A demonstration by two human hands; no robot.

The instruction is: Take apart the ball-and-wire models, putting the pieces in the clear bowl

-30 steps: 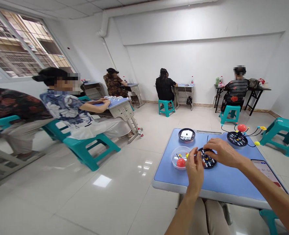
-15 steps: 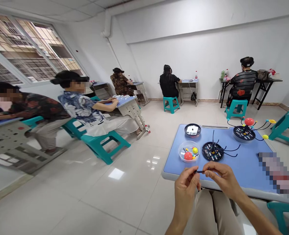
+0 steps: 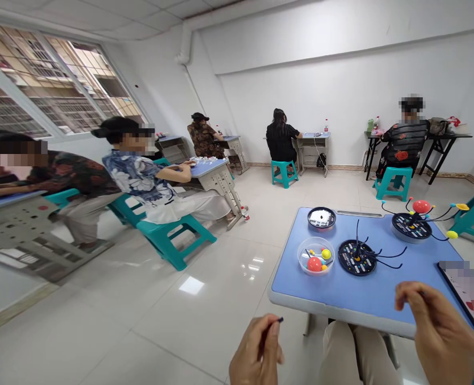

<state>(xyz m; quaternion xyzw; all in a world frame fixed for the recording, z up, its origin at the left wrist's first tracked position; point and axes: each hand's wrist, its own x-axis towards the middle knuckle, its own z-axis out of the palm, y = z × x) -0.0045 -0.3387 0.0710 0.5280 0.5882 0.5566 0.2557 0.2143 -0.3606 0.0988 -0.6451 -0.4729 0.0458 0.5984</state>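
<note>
My left hand (image 3: 258, 350) is closed, and a small dark piece (image 3: 281, 320) sticks out from its fingertips, left of the desk's front edge. Over the desk's right front, my right hand (image 3: 440, 326) has its fingers curled in; what they hold, if anything, is hidden. A black disc with several thin black arms (image 3: 357, 258) lies on the blue desk (image 3: 365, 297). Beside it is a clear bowl (image 3: 301, 262) with a red ball (image 3: 314, 264) and a yellow ball (image 3: 326, 254). A dark round dish (image 3: 321, 218) sits behind the bowl.
At the desk's back right stands a black disc model (image 3: 412, 226) with colored balls on arms. A blurred flat item (image 3: 467, 299) lies at the right edge. Several people sit on green stools at other desks; one in a blue floral shirt (image 3: 132, 174) is at the left.
My hands have moved apart, the left toward the lower left and the right to the right. The dark piece between them now shows only at my left hand. The view has shifted slightly.
</note>
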